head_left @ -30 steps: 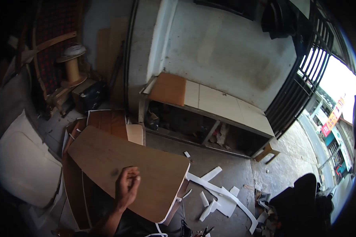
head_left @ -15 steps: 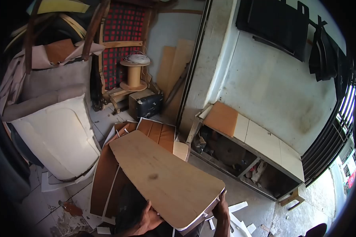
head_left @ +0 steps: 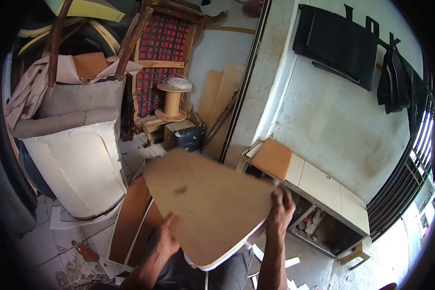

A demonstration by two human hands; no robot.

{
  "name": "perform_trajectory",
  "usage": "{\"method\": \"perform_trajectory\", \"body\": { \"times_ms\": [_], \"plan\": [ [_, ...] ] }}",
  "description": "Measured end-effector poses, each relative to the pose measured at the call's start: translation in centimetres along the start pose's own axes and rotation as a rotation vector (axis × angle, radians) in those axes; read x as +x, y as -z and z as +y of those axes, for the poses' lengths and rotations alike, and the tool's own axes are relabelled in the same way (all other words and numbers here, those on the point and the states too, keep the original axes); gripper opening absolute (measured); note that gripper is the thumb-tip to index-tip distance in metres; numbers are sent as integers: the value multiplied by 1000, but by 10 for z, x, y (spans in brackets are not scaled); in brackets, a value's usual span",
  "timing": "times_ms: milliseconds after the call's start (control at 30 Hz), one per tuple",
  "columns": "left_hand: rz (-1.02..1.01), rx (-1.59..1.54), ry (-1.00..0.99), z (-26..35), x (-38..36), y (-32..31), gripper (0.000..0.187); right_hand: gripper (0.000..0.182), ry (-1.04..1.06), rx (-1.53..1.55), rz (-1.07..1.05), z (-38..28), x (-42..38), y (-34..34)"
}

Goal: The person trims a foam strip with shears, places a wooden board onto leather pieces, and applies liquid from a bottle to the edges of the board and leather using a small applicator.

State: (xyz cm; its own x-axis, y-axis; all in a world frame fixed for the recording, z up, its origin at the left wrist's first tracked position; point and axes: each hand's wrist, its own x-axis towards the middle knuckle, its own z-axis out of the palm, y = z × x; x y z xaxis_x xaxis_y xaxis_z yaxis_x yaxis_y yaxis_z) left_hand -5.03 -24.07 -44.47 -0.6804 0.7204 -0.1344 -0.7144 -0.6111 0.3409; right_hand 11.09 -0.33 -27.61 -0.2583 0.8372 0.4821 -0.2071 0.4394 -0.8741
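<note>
A brown flat board (head_left: 210, 198) with rounded corners and a white edge is held above the person's lap. My left hand (head_left: 167, 238) grips its left edge, the fingertips partly hidden and a little blurred. On the right side my right hand (head_left: 281, 208) has its fingers wrapped round the far right corner. Beneath the board, brown upholstery panels (head_left: 130, 217) with white piping lie to the left, partly covered by it.
A low tiled bench (head_left: 319, 183) with open compartments and a brown pad (head_left: 271, 158) stands at right. Left are a white-backed cushioned seat (head_left: 77, 169) and a wooden spool (head_left: 172, 104). White scraps (head_left: 292, 262) and an orange-brown bottle (head_left: 86, 252) lie on the floor.
The board has been raised and tilted, and both hands have moved up with it. My right hand now holds higher along the right side. The camera view has shifted slightly.
</note>
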Motion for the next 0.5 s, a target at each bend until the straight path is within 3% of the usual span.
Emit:
{"method": "perform_trajectory", "body": {
  "times_ms": [33, 100, 133, 200, 333, 400, 467, 500],
  "plan": [
    [-13, 7, -8, 14, 3, -16, 47, 39, -10, -1, 6, -23, 0, -7],
    [-135, 72, -146, 43, 4, -63, 47, 39, -94, 286, 77, -60, 8, -20],
    [-142, 71, -145, 60, 3, -84, 47, 39, -87, 286, 79, -66, 10, -21],
    [-344, 258, -165, 91, 3, -107, 47, 36, -79, 236, 49, -73, 17, -27],
    [-211, 253, -108, 89, 30, -59, 47, 18, -28, 191, 75, -28, 3, -10],
    [-186, 611, -189, 82, 53, -16, 47, 18, -60, 91, 90, -1, -30, -3],
    [-155, 517, -131, 86, 74, 32, 46, 22, -244, 102, -133, 68, -67, 24],
    [-261, 767, -208, 95, 95, 70, 44, 25, -295, 249, -259, 96, -85, 29]
  ]
}}
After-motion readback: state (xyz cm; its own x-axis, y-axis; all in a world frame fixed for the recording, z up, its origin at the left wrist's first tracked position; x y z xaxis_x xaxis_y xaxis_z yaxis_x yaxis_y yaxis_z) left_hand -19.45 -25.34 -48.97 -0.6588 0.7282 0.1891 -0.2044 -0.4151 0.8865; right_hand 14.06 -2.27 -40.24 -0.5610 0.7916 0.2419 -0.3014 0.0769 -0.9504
